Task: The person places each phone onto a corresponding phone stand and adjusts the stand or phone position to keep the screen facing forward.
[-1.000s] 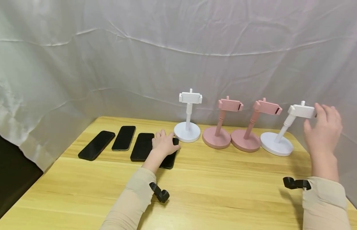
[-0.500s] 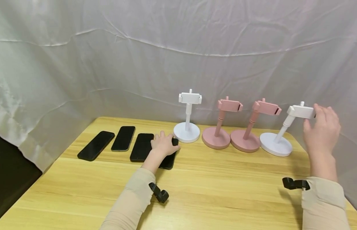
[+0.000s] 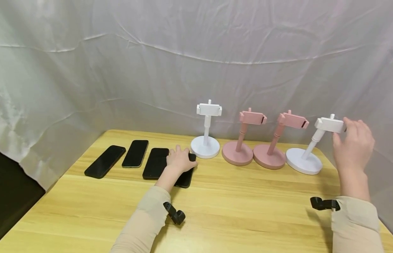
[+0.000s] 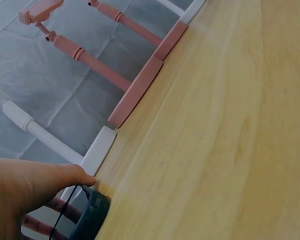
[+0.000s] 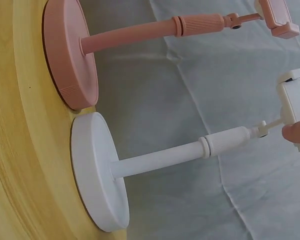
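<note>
On the wooden table [image 3: 234, 214], left to right: a first phone [image 3: 105, 161], a second phone [image 3: 135, 153] and a third phone [image 3: 155, 163], dark faces upward; the left hand [image 3: 178, 161], its thumb and fingers gripping a fourth phone [image 3: 185, 179] beside the third; an inner white stand [image 3: 205, 147]; a first pink stand [image 3: 236, 154]; a second pink stand [image 3: 269, 157]; an outer white stand [image 3: 303, 161], its holder [image 3: 329, 124] pinched by the right hand [image 3: 354, 146]. Any lettering is too small to read.

The head view looks forward and down from above the desk [image 3: 247, 214]. Both wrist views face the desk's far edge, close and rolled sideways; the left, dim and cropped, seems lower. Head and right wrist share the desk's far-right white stand [image 5: 160, 159].
</note>
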`<state>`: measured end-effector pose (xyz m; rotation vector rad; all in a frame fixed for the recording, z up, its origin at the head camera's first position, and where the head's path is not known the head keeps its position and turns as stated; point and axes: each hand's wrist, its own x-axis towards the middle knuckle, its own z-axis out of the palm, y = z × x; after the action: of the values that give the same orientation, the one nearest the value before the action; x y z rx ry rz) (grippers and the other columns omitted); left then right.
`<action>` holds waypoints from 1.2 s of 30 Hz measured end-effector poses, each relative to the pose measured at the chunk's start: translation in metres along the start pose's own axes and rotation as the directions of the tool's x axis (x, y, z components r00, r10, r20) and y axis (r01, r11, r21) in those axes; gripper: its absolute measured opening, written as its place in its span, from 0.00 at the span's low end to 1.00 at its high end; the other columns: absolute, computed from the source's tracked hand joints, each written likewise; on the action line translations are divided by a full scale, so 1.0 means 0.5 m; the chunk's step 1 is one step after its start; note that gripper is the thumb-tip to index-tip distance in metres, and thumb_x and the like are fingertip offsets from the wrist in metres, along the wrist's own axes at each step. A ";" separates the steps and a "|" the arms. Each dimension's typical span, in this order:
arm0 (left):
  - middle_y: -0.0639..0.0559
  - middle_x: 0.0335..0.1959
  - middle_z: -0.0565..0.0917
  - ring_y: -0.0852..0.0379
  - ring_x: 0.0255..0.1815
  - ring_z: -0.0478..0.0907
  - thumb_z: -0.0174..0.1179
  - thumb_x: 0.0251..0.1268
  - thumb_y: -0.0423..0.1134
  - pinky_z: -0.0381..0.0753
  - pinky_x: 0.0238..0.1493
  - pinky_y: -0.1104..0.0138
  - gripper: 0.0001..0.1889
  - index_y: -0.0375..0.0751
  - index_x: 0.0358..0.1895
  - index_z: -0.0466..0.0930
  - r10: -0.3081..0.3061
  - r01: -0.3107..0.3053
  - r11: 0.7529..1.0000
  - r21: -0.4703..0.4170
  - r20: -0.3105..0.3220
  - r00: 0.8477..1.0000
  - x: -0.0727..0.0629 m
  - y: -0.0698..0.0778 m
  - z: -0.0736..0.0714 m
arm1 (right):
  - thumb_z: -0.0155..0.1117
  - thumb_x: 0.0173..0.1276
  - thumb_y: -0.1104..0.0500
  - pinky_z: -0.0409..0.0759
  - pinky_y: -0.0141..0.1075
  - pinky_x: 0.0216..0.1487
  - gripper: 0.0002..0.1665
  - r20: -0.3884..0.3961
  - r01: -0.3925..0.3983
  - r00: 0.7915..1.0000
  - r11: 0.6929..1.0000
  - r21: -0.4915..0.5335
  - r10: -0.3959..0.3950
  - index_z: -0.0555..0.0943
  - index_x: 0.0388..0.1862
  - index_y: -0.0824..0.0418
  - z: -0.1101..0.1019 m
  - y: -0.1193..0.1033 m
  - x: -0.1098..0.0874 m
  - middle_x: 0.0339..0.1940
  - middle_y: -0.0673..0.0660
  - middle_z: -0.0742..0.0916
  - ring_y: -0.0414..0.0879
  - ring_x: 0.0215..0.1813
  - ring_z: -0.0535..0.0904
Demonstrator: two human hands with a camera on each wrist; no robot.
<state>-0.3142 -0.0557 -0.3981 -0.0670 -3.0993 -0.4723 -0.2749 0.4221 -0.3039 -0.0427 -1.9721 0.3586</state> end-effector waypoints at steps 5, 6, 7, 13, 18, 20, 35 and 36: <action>0.36 0.63 0.66 0.33 0.62 0.66 0.63 0.56 0.62 0.72 0.60 0.46 0.35 0.48 0.64 0.73 -0.005 0.004 1.000 -0.011 -0.019 1.000 -0.002 0.002 0.000 | 0.63 0.62 0.67 0.66 0.58 0.66 0.24 0.008 0.025 1.000 1.000 -0.013 -0.025 0.77 0.59 0.69 -0.007 -0.003 0.003 0.51 0.74 0.81 0.68 0.63 0.72; 0.36 0.63 0.66 0.33 0.62 0.66 0.63 0.56 0.62 0.72 0.60 0.46 0.35 0.47 0.64 0.73 -0.004 0.004 1.000 -0.014 -0.021 1.000 -0.002 0.002 0.000 | 0.63 0.62 0.67 0.66 0.58 0.64 0.24 0.014 0.024 1.000 1.000 -0.017 -0.024 0.77 0.58 0.69 -0.009 -0.003 0.004 0.51 0.74 0.81 0.69 0.62 0.72; 0.36 0.63 0.67 0.33 0.62 0.66 0.64 0.55 0.61 0.72 0.60 0.46 0.35 0.47 0.64 0.73 -0.005 0.004 1.000 -0.017 -0.023 1.000 -0.002 0.003 0.000 | 0.63 0.61 0.67 0.66 0.59 0.63 0.24 0.016 0.024 1.000 0.999 -0.023 -0.024 0.77 0.58 0.69 -0.011 -0.003 0.004 0.51 0.74 0.81 0.69 0.60 0.72; 0.36 0.63 0.67 0.32 0.63 0.66 0.65 0.54 0.61 0.73 0.58 0.45 0.36 0.47 0.64 0.73 -0.015 0.014 0.999 -0.033 -0.030 0.999 -0.002 0.007 0.000 | 0.65 0.60 0.65 0.67 0.59 0.59 0.22 -0.032 0.032 0.999 0.999 -0.016 -0.033 0.80 0.54 0.70 -0.016 -0.001 0.003 0.48 0.74 0.82 0.70 0.55 0.73; 0.37 0.63 0.67 0.33 0.63 0.66 0.64 0.53 0.61 0.73 0.59 0.44 0.36 0.48 0.65 0.73 -0.033 0.031 0.998 -0.050 -0.039 0.999 -0.001 0.007 -0.005 | 0.66 0.59 0.65 0.64 0.60 0.59 0.21 -0.055 0.044 0.998 0.999 0.012 -0.043 0.80 0.52 0.72 -0.019 0.001 0.003 0.48 0.76 0.80 0.73 0.54 0.70; 0.37 0.63 0.66 0.33 0.62 0.66 0.65 0.53 0.61 0.73 0.59 0.44 0.36 0.48 0.65 0.73 -0.038 0.035 0.997 -0.065 -0.052 0.998 -0.001 0.008 -0.008 | 0.66 0.58 0.65 0.64 0.60 0.60 0.21 -0.054 0.045 0.998 0.999 0.010 -0.044 0.79 0.51 0.72 -0.019 0.000 0.003 0.48 0.77 0.79 0.73 0.54 0.70; 0.40 0.55 0.68 0.38 0.52 0.69 0.67 0.49 0.60 0.75 0.49 0.48 0.37 0.49 0.63 0.72 0.004 -0.020 0.997 -0.073 -0.219 0.976 -0.003 0.019 -0.014 | 0.66 0.57 0.66 0.63 0.60 0.60 0.21 -0.062 0.040 0.997 0.999 -0.011 -0.040 0.79 0.51 0.72 -0.015 -0.006 0.001 0.48 0.76 0.80 0.72 0.55 0.70; 0.40 0.55 0.68 0.38 0.52 0.69 0.67 0.49 0.60 0.75 0.49 0.48 0.37 0.49 0.63 0.72 0.007 -0.025 0.997 -0.076 -0.229 0.973 -0.003 0.020 -0.015 | 0.66 0.58 0.66 0.63 0.60 0.60 0.21 -0.059 0.039 0.997 0.999 -0.013 -0.040 0.79 0.51 0.72 -0.015 -0.006 0.000 0.48 0.76 0.79 0.72 0.55 0.70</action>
<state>-0.3121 -0.0486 -0.3881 -0.0351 -2.8525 -0.5575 -0.2677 0.4211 -0.3001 -0.0212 -1.9139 0.3165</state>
